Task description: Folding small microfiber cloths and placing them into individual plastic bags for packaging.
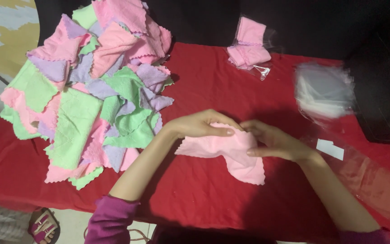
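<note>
A pink cloth (231, 153) with zigzag edges lies partly folded on the red tablecloth (204, 194). My left hand (201, 124) pinches its upper edge from the left, thumb pressed along the fold. My right hand (274, 141) grips the same cloth from the right, fingers curled over its top. Both hands meet near the middle of the cloth.
A big heap of pink, green and purple cloths (91, 86) fills the left of the table. Packed pink cloths in clear bags (249, 49) lie at the back. A stack of clear plastic bags (323, 90) sits at the right, one loose bag (371, 176) nearer me.
</note>
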